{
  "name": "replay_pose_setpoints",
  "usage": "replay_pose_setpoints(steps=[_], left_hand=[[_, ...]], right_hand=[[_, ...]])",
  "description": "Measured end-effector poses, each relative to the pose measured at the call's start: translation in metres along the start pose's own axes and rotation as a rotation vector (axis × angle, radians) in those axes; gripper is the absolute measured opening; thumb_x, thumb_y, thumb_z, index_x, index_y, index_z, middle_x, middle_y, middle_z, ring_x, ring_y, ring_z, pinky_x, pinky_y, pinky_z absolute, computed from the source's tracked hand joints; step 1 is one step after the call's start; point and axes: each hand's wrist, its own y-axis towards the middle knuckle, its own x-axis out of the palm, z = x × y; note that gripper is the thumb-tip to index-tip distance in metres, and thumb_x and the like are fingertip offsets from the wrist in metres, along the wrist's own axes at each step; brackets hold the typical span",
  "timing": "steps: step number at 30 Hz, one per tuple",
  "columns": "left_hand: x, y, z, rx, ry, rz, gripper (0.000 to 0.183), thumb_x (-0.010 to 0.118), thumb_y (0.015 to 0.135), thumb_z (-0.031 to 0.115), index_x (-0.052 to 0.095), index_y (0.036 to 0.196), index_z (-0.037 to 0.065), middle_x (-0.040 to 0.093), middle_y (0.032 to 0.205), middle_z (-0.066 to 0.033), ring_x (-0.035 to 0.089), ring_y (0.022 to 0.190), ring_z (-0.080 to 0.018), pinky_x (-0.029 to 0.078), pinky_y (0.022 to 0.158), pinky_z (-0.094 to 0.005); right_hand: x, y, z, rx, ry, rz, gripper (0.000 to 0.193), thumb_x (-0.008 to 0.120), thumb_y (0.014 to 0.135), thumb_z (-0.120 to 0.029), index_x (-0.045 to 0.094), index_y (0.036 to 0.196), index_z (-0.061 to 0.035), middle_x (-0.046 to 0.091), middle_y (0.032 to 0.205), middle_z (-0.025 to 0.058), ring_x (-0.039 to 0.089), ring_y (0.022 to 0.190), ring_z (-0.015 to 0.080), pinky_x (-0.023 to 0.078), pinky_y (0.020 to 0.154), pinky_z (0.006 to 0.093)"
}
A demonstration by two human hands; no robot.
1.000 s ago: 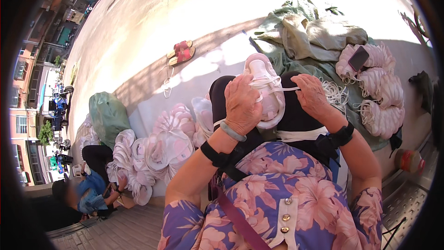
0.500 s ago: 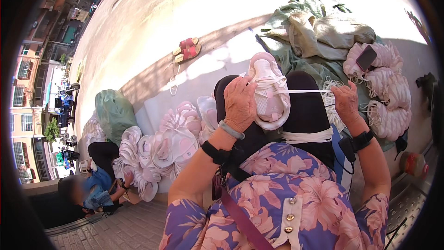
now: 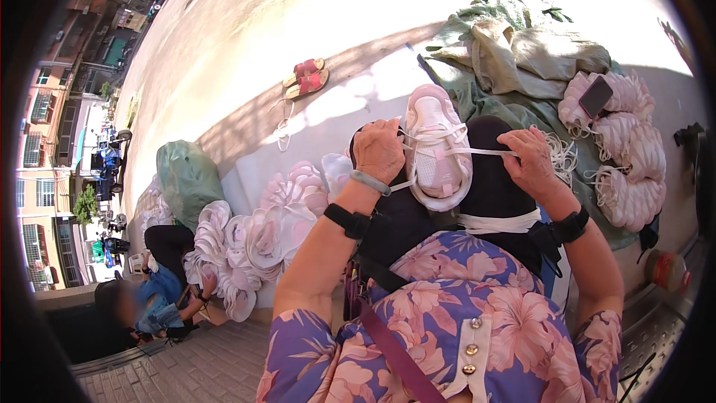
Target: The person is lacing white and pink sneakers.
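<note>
A pale pink and white shoe upper (image 3: 437, 160) lies across my lap between my thighs, partly threaded with white lace. My left hand (image 3: 379, 151) is closed at its left side, pinching one part of the shoelace, whose tail hangs below the fingers. On the other side my right hand (image 3: 528, 157) pinches the other stretch of the shoelace (image 3: 485, 151), drawn taut from the eyelets. A bundle of white laces (image 3: 501, 222) is looped around my right thigh. More loose laces (image 3: 559, 157) lie beyond my right hand.
Stacked pink-white shoe pieces (image 3: 272, 239) spread to the left, by a green sack (image 3: 186, 183) and a seated co-worker (image 3: 164, 302). At the right, bundled uppers (image 3: 630, 172) carry a phone (image 3: 595, 97). Green sacking (image 3: 514, 60), red sandals (image 3: 306, 80) and a plastic jar (image 3: 666, 272) lie around.
My right hand has come in closer to the shoe, and the lace span is shorter. My left hand has shifted slightly left, away from the shoe, with lace now stretched between.
</note>
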Motion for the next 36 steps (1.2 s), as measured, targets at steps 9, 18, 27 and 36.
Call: replay_pose_setpoints(steps=[9,18,27,36], left_hand=[[-0.002,0.011,-0.006,0.008,0.024,-0.138,0.014,0.055,0.078,0.018,0.064,0.083,0.008,0.061,0.087,-0.0087,0.058,0.079,-0.0254,0.043,0.073,-0.0366],[-0.028,0.009,-0.019,-0.314,-1.416,-0.427,0.016,0.058,0.08,0.013,0.064,0.082,-0.001,0.062,0.083,-0.0051,0.056,0.076,-0.0094,0.042,0.07,-0.0203],[-0.011,-0.003,-0.012,-0.289,-1.084,-0.206,0.006,0.062,0.073,0.007,0.062,0.077,0.002,0.052,0.064,0.0028,0.047,0.061,-0.0051,0.039,0.058,-0.0202],[0.004,-0.014,0.015,-0.131,-0.484,0.139,0.006,0.054,0.074,0.01,0.053,0.072,0.004,0.052,0.057,-0.0101,0.052,0.055,-0.0241,0.042,0.054,-0.0344]], right_hand=[[0.024,0.017,-0.026,-0.104,0.094,-0.041,0.019,0.056,0.075,-0.01,0.058,0.093,-0.0092,0.06,0.085,0.0049,0.055,0.089,0.0231,0.03,0.095,0.0465],[0.021,0.02,-0.033,-0.137,0.152,0.006,0.016,0.058,0.076,-0.012,0.058,0.092,-0.0081,0.056,0.077,0.0055,0.055,0.081,0.0239,0.034,0.089,0.0421],[0.013,0.03,-0.03,0.05,0.44,0.013,0.014,0.061,0.077,-0.013,0.056,0.071,-0.0011,0.051,0.062,0.0135,0.053,0.059,0.0292,0.039,0.052,0.0357],[-0.032,0.009,-0.019,0.249,0.459,0.027,0.021,0.061,0.081,-0.014,0.054,0.068,0.0005,0.046,0.053,0.0057,0.042,0.049,0.0147,0.034,0.048,0.0288]])
